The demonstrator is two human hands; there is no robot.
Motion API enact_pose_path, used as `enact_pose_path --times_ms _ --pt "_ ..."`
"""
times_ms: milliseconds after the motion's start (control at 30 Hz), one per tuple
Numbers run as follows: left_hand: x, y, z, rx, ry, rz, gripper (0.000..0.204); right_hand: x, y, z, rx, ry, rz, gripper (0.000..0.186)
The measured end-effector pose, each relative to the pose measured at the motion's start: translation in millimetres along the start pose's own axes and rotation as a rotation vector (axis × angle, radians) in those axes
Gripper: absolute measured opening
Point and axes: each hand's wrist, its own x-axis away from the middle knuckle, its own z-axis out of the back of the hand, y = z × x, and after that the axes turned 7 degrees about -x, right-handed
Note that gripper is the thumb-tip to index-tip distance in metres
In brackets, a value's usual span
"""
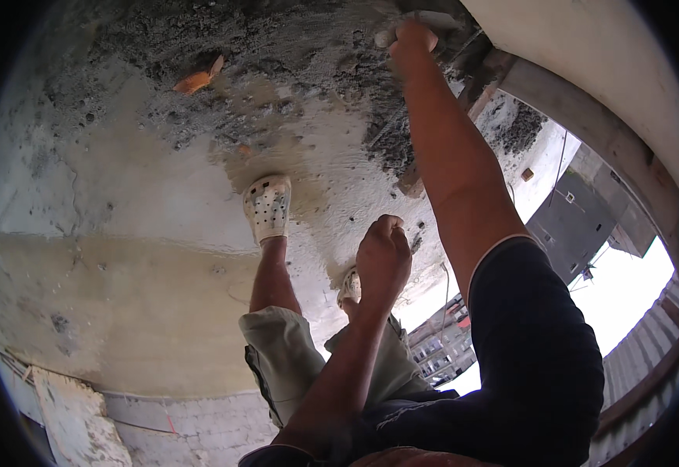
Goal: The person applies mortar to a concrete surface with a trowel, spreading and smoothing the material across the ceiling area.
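My right hand point(413, 43) is stretched out at the top, shut on a pale grey tool point(438, 19), perhaps a trowel or float, against dark wet mortar point(371, 70) beside a wall edge. My left hand point(382, 257) hangs lower, in front of my legs, with its fingers curled; whether they hold anything is hidden. A white clog point(268, 206) on one foot stands on the wet concrete, and the other clog point(349, 284) is partly behind my left arm.
An orange broken piece point(198, 78) lies on the mortar at upper left. A concrete beam point(604, 124) curves along the right, by an open edge with buildings point(444, 342) and corrugated sheeting point(643, 358) beyond. A rough block wall point(161, 420) runs along the lower left.
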Motion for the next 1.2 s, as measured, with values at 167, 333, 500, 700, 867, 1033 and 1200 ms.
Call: enact_pose_path --times_ms 167,333,500,700,867,1033,1200 --pt "0 6 -4 -0.002 -0.026 -0.006 0.020 55 12 -27 -0.217 0.021 -0.055 0.025" --pt "1 2 -8 -0.002 -0.014 -0.014 0.021 184 116 -57 -1.262 0.281 -0.290 0.034" --pt "3 -6 -14 -0.019 -0.019 -0.037 0.019 225 225 -33 -0.962 -0.135 -0.393 0.035" --pt "11 -5 -26 -0.046 -0.092 -0.036 0.019 109 273 -27 -0.192 0.090 0.263 0.027" --pt "12 -4 -27 -0.032 -0.093 -0.039 0.019 50 249 -16 0.144 0.056 0.286 0.022" --pt "11 -11 -25 0.006 -0.097 -0.064 0.020 32 230 28 0.205 0.062 0.234 0.024" --pt "10 -9 -13 0.009 -0.086 -0.026 0.021 22 196 73 0.337 -0.053 0.156 0.028"
